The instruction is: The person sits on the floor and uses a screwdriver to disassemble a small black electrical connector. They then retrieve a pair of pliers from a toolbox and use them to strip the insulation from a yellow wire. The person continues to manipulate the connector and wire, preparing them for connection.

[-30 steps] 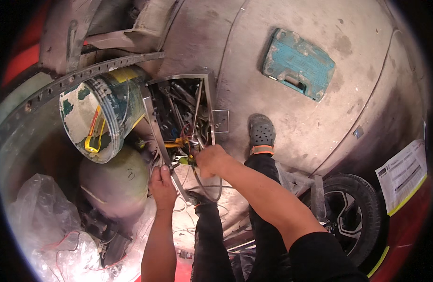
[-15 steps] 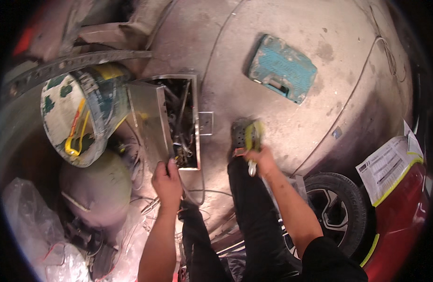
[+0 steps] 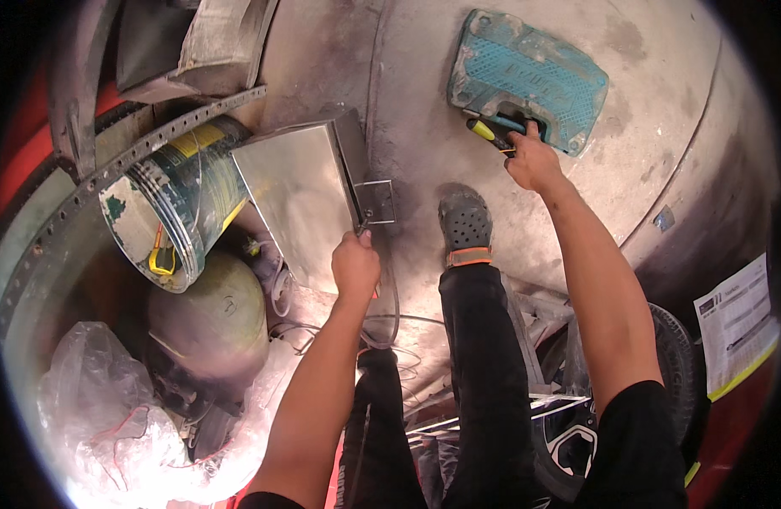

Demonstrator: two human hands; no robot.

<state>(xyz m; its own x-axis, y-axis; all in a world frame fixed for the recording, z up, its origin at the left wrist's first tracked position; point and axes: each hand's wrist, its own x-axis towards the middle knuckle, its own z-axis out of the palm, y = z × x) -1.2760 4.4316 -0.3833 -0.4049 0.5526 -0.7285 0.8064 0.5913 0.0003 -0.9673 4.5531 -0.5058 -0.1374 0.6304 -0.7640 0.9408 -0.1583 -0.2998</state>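
Observation:
My left hand (image 3: 356,265) is closed in a fist at the near right corner of a silver metal box (image 3: 293,191), whose lid is down. A small metal tip shows above the fist and a bit of orange-red below it, so it grips a slim tool, mostly hidden. My right hand (image 3: 534,159) reaches far forward to a worn teal plastic case (image 3: 530,72) on the floor. Its fingers are curled at the case's carry handle, and a tool with a yellow-and-black handle (image 3: 485,131) sticks out to the left from the same hand.
At left a paint-stained bucket (image 3: 187,182) lies on its side with a yellow-handled tool (image 3: 163,257) on its end. Nearer are a rounded greenish tank (image 3: 208,314) and clear plastic sheeting (image 3: 102,407). My shoe (image 3: 465,225), a wheel (image 3: 674,365) and a paper sheet (image 3: 736,318) are at centre and right.
The metal box's lid has swung down over the tools inside. My right hand has moved forward from beside my shoe to the teal case; my left hand has moved right and forward along the box.

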